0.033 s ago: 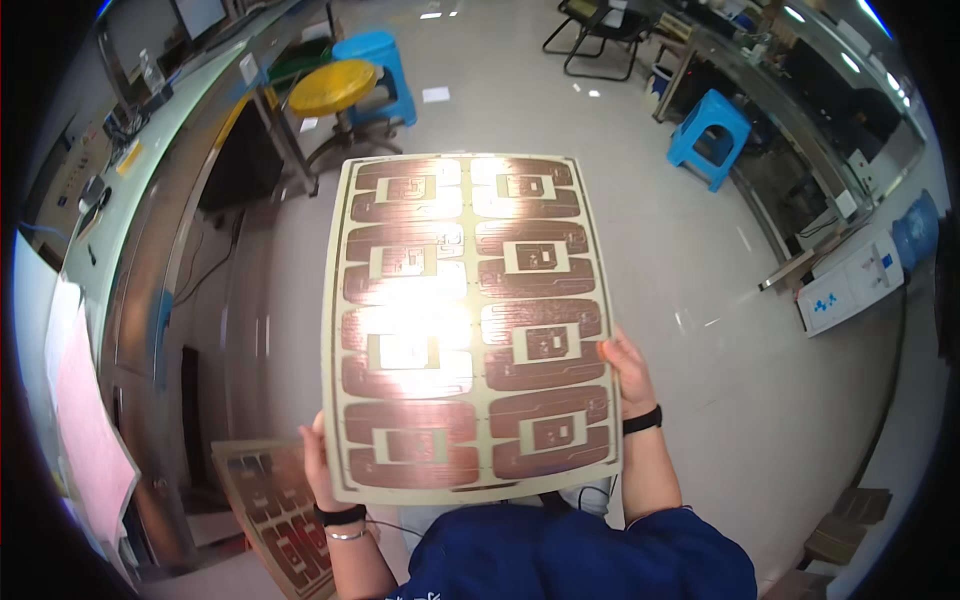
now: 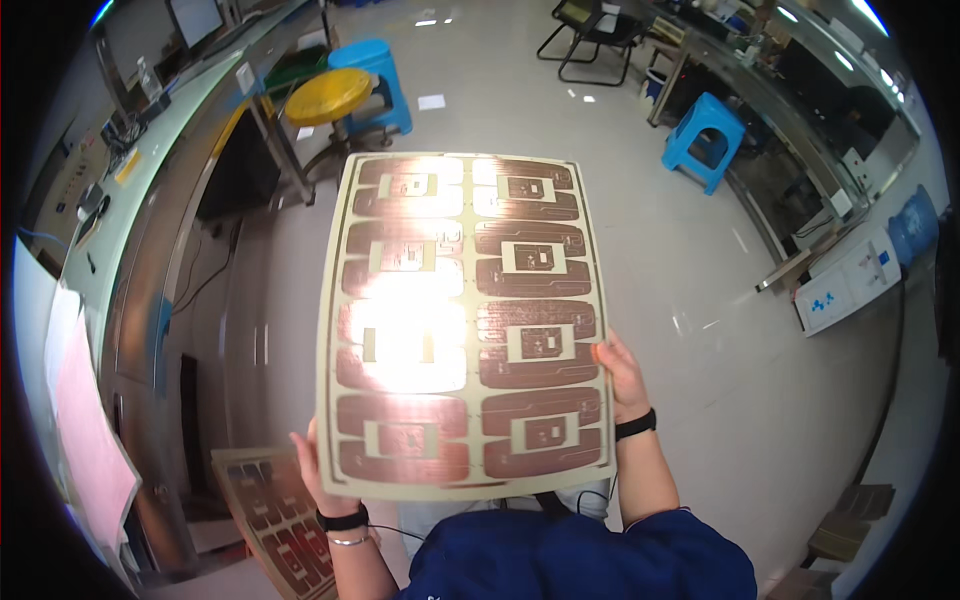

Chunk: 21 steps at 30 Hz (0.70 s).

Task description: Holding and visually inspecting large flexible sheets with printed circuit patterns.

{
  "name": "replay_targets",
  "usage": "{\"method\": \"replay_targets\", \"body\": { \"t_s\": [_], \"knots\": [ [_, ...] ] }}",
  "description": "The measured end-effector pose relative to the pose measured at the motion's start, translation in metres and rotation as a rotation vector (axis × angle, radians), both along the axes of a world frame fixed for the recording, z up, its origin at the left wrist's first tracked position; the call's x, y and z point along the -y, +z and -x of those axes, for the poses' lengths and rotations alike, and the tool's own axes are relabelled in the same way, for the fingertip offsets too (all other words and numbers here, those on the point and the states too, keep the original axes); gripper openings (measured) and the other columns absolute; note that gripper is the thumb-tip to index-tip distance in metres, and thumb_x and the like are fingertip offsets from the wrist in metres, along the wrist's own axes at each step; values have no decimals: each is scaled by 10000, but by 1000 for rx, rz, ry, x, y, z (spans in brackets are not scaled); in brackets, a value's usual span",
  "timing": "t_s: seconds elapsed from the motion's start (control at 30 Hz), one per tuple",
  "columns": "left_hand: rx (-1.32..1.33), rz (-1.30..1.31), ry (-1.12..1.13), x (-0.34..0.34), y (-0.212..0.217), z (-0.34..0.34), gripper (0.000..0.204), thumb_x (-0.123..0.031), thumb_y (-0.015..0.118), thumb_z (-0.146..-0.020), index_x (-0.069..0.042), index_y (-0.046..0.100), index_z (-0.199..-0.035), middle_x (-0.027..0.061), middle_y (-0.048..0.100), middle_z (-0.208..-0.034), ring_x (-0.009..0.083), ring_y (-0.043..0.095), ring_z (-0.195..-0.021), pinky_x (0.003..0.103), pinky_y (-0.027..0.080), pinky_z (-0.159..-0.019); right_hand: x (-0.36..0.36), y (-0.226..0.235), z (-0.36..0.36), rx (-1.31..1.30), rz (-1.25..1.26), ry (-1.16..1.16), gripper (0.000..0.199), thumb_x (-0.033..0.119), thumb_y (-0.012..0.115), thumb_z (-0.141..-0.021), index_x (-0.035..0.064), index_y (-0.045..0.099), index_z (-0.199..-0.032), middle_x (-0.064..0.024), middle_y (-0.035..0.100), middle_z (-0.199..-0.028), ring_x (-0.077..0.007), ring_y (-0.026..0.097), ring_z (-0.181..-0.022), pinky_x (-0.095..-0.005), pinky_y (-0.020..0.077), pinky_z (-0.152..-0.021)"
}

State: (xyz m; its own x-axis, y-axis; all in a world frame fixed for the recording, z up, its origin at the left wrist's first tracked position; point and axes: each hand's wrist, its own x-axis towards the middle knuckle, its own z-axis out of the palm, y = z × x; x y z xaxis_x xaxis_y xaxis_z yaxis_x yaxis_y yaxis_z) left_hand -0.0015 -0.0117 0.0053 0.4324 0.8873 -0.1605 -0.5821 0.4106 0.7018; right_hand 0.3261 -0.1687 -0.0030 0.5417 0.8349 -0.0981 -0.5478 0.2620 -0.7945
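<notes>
Before me I hold a large copper-patterned circuit board panel (image 2: 472, 330), cream-edged, with several printed sections in two columns. Bright glare washes out part of its left side. On the left edge, near the lower corner, my left hand (image 2: 314, 470) grips the panel, its thumb side showing and the other fingers hidden behind. My right hand (image 2: 624, 378) is closed on the right edge, a fingertip reaching over the front. A similar second panel (image 2: 278, 515) leans low at the left, behind my left hand and apart from it.
At left runs a long workbench (image 2: 165, 150) with pink and white sheets (image 2: 85, 400) hanging near me. A yellow round stool (image 2: 328, 96) and blue stools (image 2: 706, 140) stand ahead on both sides. Another bench (image 2: 770, 150), a white box (image 2: 850, 285) and a water jug (image 2: 912, 228) are at right.
The panel's near end has shifted slightly left with both hands still on it. The glare on its left side has spread a little.
</notes>
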Motion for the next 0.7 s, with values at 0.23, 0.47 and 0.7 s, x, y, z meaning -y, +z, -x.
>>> {"method": "replay_targets", "body": {
  "t_s": [0.23,0.47,0.7],
  "knots": [
    [382,116,-38,42,-22,-52,377,-259,486,-918,-31,465,-1218,121,527,-1214,229,499,-1137,397,413,-968,-32,-2,39,-191,-177,115,426,89,480,-911,43,347,-1313,-73,488,-1245,-181,490,-1129,-343,417,-938],
    [111,91,-155,32,-20,-45,448,-124,600,-850,5,421,-1240,120,517,-1212,243,514,-1099,379,406,-951,-11,-9,11,-182,-149,240,358,81,457,-914,30,402,-1264,-106,519,-1200,-215,548,-1057,-369,458,-899],
    [-14,-21,-15,9,-30,2,439,-213,578,-876,5,429,-1227,114,553,-1153,221,566,-1011,353,483,-862,5,26,-38,-126,-210,-257,413,165,402,-931,17,346,-1314,-134,519,-1210,-229,553,-1049,-377,470,-875]
  ]
}}
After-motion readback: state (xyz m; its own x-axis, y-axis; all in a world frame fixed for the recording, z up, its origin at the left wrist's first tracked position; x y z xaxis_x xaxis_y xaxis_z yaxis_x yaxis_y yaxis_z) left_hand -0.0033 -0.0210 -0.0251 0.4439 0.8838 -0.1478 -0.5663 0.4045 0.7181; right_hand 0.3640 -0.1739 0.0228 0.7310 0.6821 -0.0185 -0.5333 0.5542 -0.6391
